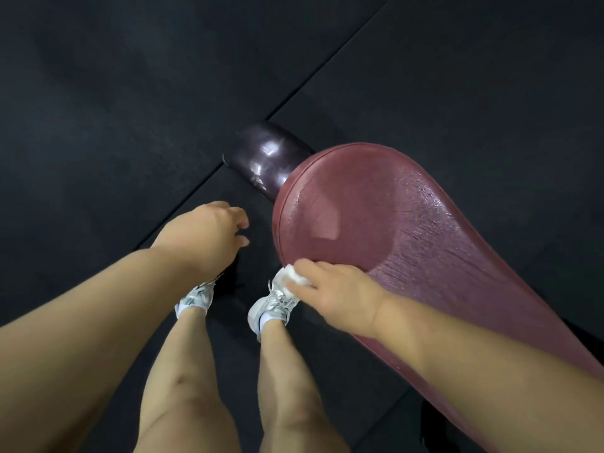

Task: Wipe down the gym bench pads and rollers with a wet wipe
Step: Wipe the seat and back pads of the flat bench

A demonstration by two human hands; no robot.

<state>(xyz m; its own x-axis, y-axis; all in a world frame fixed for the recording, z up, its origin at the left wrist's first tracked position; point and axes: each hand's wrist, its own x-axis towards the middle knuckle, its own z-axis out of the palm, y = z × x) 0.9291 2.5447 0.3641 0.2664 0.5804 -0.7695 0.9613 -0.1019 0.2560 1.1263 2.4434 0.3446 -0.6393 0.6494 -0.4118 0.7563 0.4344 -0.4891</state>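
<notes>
A long maroon bench pad (385, 223) runs from the middle of the view down to the lower right; its right part glistens wet. A dark, shiny roller (264, 158) sticks out from under its rounded end. My right hand (340, 292) grips a bunched white wet wipe (294, 276) against the pad's near left edge. My left hand (209, 233) hovers over the floor to the left of the pad, fingers loosely curled, holding nothing.
Black rubber floor mats (130, 93) with seams fill the surroundings. My bare legs and white-grey sneakers (274, 305) stand on the floor just left of the bench.
</notes>
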